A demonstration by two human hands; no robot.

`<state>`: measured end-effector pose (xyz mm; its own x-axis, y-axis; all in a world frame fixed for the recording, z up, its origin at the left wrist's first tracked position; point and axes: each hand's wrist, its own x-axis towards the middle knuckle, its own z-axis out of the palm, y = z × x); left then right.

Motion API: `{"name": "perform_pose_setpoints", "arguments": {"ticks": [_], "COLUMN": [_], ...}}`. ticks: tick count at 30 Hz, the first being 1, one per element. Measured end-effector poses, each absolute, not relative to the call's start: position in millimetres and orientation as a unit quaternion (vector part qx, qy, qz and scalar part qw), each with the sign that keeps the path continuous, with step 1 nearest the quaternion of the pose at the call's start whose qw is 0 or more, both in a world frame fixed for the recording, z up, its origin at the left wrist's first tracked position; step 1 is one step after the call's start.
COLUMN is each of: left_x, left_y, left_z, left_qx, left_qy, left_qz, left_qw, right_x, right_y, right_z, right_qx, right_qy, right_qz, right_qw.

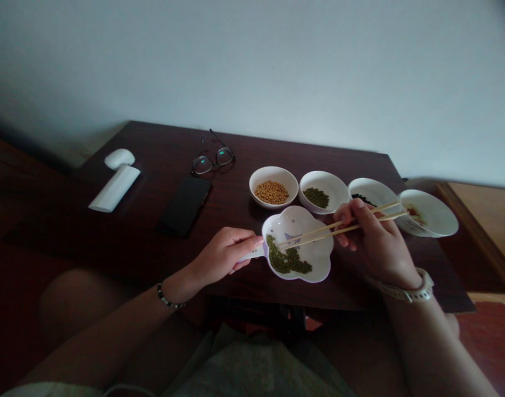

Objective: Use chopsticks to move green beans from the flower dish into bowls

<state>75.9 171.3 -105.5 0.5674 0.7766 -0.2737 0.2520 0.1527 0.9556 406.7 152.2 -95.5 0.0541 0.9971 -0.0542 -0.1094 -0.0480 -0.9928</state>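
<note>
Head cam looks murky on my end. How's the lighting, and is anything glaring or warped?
In the head view, the image is dim, darkest low in the frame; the pale wall looks hazy; the eyeglasses show a green glint; the dark wooden table looks bowed by wide-angle distortion; the chopsticks and flower-shaped dish are readable.

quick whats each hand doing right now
Left hand: closed, holding the handle of a white flower-shaped dish.
Right hand: closed, holding wooden chopsticks.

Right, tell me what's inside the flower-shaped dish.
Green mung beans lie along one side of the white flower-shaped dish; a blue printed motif shows beside them. The surface under them is hidden.
</note>
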Motion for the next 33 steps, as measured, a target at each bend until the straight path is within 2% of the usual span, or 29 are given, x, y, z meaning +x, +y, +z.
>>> {"name": "perform_pose_setpoints", "arguments": {"ticks": [33], "left_x": [75.4], "left_y": [172.7], "left_z": [-105.6], "left_qx": [0.625], "left_qy": [0.411], "left_qz": [0.210], "left_qw": [0.630], "right_x": [410.9], "right_y": [151.0], "right_z": [-93.9], "right_qx": [-0.497], "right_qy": [-0.437], "right_qz": [0.535], "right_qw": [0.525]}}
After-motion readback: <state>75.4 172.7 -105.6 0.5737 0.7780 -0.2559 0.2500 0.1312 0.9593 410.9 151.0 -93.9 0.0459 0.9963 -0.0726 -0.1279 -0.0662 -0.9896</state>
